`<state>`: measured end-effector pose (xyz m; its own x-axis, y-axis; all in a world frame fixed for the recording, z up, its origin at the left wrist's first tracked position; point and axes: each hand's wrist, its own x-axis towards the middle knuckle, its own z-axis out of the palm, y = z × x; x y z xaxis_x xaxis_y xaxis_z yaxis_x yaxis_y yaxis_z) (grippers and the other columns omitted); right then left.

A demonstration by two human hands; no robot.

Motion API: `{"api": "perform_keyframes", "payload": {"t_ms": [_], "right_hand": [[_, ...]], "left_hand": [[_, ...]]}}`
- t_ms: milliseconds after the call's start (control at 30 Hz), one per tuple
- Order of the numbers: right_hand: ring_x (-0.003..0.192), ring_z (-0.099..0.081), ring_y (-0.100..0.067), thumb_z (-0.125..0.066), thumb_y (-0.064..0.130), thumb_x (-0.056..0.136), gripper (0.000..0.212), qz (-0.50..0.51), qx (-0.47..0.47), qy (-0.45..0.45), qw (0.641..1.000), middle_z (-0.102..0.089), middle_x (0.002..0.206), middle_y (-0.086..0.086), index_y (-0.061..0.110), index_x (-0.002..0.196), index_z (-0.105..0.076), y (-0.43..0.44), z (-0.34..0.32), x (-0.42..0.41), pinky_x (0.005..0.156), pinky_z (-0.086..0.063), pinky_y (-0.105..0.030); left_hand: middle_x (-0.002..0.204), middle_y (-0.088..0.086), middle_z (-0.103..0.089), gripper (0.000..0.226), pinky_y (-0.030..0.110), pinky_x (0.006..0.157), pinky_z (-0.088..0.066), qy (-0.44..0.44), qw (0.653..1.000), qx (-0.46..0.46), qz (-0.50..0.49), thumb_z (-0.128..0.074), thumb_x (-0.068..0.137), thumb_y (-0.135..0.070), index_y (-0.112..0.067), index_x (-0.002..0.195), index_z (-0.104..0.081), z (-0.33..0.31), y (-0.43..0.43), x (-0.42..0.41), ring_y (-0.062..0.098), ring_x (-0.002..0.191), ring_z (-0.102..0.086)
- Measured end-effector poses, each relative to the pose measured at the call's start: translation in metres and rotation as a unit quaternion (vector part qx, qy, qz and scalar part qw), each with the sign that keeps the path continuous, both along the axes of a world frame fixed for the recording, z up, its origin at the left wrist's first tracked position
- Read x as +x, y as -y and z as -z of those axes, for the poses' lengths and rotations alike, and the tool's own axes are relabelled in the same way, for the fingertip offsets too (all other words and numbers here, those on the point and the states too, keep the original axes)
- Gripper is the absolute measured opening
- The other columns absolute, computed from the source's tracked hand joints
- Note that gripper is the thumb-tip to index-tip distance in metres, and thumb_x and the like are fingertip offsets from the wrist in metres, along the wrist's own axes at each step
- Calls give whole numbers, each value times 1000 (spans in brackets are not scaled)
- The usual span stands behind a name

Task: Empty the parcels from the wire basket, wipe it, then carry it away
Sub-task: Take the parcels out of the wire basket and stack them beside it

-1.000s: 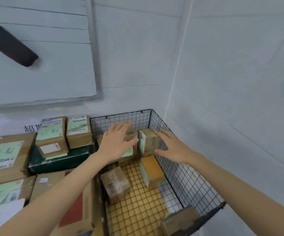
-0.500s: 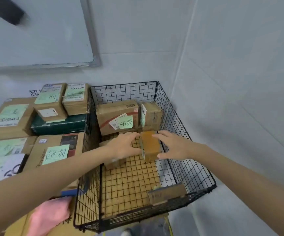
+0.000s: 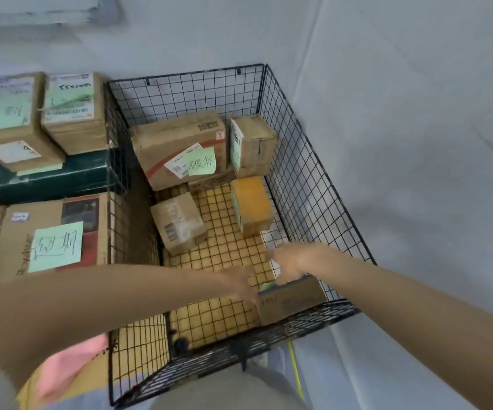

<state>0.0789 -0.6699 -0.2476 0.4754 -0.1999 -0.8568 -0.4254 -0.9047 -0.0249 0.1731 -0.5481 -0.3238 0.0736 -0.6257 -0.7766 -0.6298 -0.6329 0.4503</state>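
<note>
A black wire basket (image 3: 322, 161) stands in the room's corner on a yellow tiled base. Inside lie several cardboard parcels: a large one with a green note (image 3: 177, 140) and a small upright one (image 3: 255, 143) at the back, an orange one (image 3: 252, 205), and a taped one (image 3: 178, 223) in the middle. A small brown box (image 3: 294, 300) sits in the near right corner. My left hand (image 3: 240, 284) touches that box's left end with its fingers stretched out. My right hand (image 3: 292, 261) curls over the box's far top edge. Both hands are blurred.
To the left of the basket are stacked parcels: a box with a green note (image 3: 50, 235), a dark green box (image 3: 47, 179) and two labelled boxes (image 3: 73, 110) on top. A pink cloth (image 3: 70, 368) lies at the near left. Grey walls (image 3: 416, 173) close in behind and to the right.
Both hands left the orange parcel in the middle of the basket and came back to the small brown box in the near right corner. The view tilted further down.
</note>
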Motion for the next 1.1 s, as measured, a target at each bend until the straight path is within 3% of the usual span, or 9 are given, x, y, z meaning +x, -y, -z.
{"api": "perform_keyframes", "payload": {"t_ms": [133,267,400,533,733,867,1000,1100], "right_hand": [[122,-53,-27,-61,26,96,70,5,4,-41,999,-46,145,-13,12,154,-25,2,9,-1,97,-49,-36],[127,-50,-27,-62,24,95,67,23,7,-55,998,-44,147,-12,10,152,-29,5,15,-7,102,-47,-37],[129,-49,-29,-63,25,95,63,34,11,-63,997,-46,147,-13,8,149,-35,11,18,-9,105,-45,-40],[131,-48,-29,-61,26,96,63,33,10,-73,997,-44,148,-12,9,151,-33,14,21,-7,107,-44,-41],[127,-50,-29,-60,26,97,66,26,25,-79,996,-45,146,-12,8,152,-28,15,26,2,101,-47,-37],[117,-55,-26,-62,24,95,67,55,35,-44,997,-51,135,-11,13,152,-29,20,27,19,92,-50,-34],[121,-53,-27,-59,25,97,65,120,34,18,992,-49,140,-13,9,151,-26,21,25,36,93,-47,-32],[125,-52,-29,-61,26,96,68,162,29,66,984,-47,145,-13,8,152,-26,24,18,46,98,-48,-33]], "left_hand": [[155,4,-34,93,35,113,-35,-33,999,35,1,-78,79,-48,-23,152,-26,15,0,-15,25,140,-37],[145,6,-45,85,33,104,-43,-64,997,35,-5,-79,81,-38,-18,148,-31,15,4,-28,25,128,-47],[135,4,-50,83,35,101,-46,-88,994,41,-47,-84,76,-34,-19,143,-37,21,3,-37,24,121,-50],[132,8,-54,68,32,91,-54,-144,978,63,-134,-82,78,-13,-17,137,-46,25,0,-37,27,118,-57],[133,9,-53,69,30,91,-54,-113,976,63,-176,-79,79,-7,-17,139,-46,17,-1,-4,27,116,-56],[133,11,-53,66,27,74,-57,-87,974,44,-204,-76,80,-3,-13,138,-47,3,3,35,25,105,-60],[133,11,-52,67,34,90,-56,-69,966,38,-245,-75,80,-1,-13,138,-47,-7,3,55,30,113,-59],[130,10,-54,67,36,89,-58,-57,966,21,-252,-76,79,-1,-15,138,-48,-17,-1,63,29,113,-59]]}}
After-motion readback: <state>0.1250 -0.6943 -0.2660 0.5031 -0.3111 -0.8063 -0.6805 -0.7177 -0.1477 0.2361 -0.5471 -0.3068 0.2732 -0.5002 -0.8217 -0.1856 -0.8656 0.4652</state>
